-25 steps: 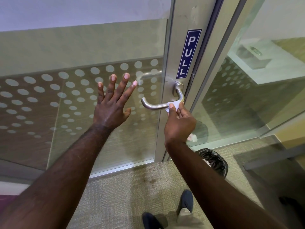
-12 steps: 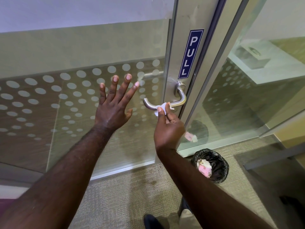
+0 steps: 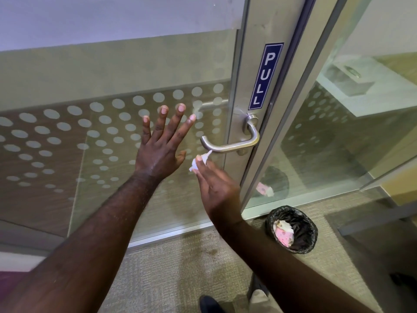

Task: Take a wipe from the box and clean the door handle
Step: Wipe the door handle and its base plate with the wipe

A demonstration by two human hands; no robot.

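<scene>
A brushed-metal lever door handle (image 3: 232, 144) juts from the aluminium door frame below a blue PULL sign (image 3: 265, 76). My right hand (image 3: 214, 184) is just below the handle's free left end, pinching a small crumpled white wipe (image 3: 199, 161) in its fingertips; the wipe's tip reaches close to the lever's underside. My left hand (image 3: 163, 143) is spread flat with fingers apart on the dotted glass panel (image 3: 90, 132) to the left of the handle. No wipe box is in view.
A small bin with a black liner (image 3: 292, 229) holding pink and white scraps stands on the carpet at the foot of the door frame, right of my right arm. A clear glass wall (image 3: 338, 143) runs to the right. My shoes show at the bottom edge.
My right hand has slid the wipe leftward along the lever, from the bend by the door to its free end, and dropped slightly below it. The left hand stays flat on the glass.
</scene>
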